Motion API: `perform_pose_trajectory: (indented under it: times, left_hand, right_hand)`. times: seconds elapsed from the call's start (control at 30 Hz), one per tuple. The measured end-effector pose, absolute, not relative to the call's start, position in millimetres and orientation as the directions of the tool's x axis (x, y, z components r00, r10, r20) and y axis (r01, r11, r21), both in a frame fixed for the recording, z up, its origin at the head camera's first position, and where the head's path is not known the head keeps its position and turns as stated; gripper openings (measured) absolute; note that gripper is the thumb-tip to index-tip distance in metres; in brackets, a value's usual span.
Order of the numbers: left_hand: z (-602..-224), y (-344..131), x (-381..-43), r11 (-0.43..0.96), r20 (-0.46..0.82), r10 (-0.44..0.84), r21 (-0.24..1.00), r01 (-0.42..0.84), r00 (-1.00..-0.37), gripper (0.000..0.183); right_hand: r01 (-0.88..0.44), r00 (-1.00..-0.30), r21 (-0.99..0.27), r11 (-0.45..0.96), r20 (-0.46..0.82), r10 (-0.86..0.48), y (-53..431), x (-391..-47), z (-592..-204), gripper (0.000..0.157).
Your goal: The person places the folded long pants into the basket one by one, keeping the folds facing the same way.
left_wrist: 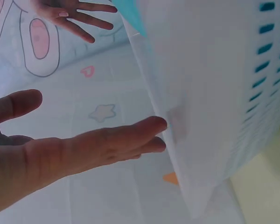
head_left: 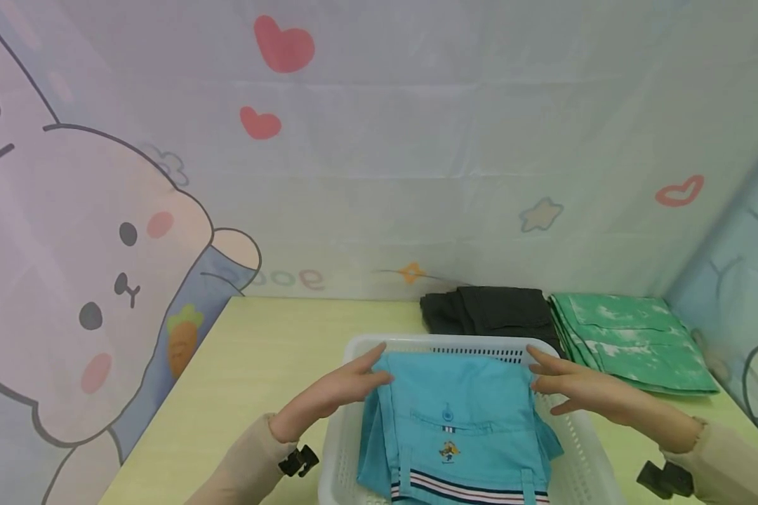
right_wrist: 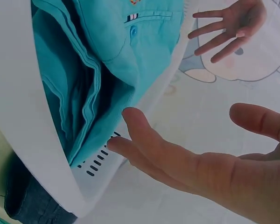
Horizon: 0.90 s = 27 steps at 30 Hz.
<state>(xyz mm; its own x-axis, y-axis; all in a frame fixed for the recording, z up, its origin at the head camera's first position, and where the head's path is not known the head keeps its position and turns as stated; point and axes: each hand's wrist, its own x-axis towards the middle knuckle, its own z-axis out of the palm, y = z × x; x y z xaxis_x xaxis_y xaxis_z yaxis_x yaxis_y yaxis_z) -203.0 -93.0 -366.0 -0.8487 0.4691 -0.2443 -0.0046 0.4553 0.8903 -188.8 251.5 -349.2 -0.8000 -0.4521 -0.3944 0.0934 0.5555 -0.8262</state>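
Observation:
Folded turquoise trousers (head_left: pixel 461 400) lie in a white plastic basket (head_left: pixel 584 449) with slotted walls; a striped waistband faces me. Over the basket's left side hovers my left hand (head_left: pixel 337 386), its fingers extended near the trousers' upper left corner. On the opposite side my right hand (head_left: pixel 590 386) is spread, fingertips close to the upper right corner. Both wrist views show straight, parted fingers and nothing gripped. In the right wrist view, the trousers' layered folds (right_wrist: pixel 84 93) sit below the basket rim, a little away from the fingertips.
Behind the basket lie folded black trousers (head_left: pixel 495 311), partly hidden by its rim. To their right is a folded green and white garment (head_left: pixel 638 340). Everything stands on a pale yellow table (head_left: pixel 259 351). A printed cloth backdrop (head_left: pixel 385 175) hangs along the table's far edge.

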Motion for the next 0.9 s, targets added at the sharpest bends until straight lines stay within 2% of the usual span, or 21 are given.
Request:
perform_pose_trajectory:
  times: [0.17,0.3,0.47,0.6,0.77,0.9]
  left_hand:
    - [-362.1,-90.4,-198.7,0.474,-0.129,0.513,0.867,0.154,-0.849,0.061]
    - [-360.7,-87.6,-195.6,0.527,-0.044,0.544,0.795,0.3,-0.838,0.059]
    - [-360.4,-86.4,-192.0,0.577,0.003,0.597,0.692,0.433,-0.802,0.058]
    - [-363.6,-83.0,-189.9,0.629,0.007,0.608,0.606,0.487,-0.794,0.058]
    - [-369.8,-76.9,-188.6,0.7,-0.019,0.63,0.447,0.557,-0.777,0.061]
    - [-373.9,-72.9,-189.0,0.737,-0.09,0.646,0.331,0.589,-0.758,0.065]
  right_hand:
    - [0.021,-0.835,-0.788,0.616,-0.352,-0.422,247.3,-187.2,-348.8,0.076]
    - [-0.078,-0.853,-0.736,0.672,-0.3,-0.428,243.4,-184.3,-347.8,0.076]
    - [-0.29,-0.865,-0.616,0.732,-0.158,-0.476,239.1,-180.1,-348.6,0.072]
    - [-0.41,-0.86,-0.525,0.746,-0.05,-0.508,235.9,-177.4,-351.8,0.067]
    - [-0.46,-0.851,-0.452,0.765,-0.021,-0.524,229.6,-173.7,-359.0,0.066]
    - [-0.551,-0.807,-0.37,0.748,0.009,-0.59,226.1,-171.2,-367.8,0.065]
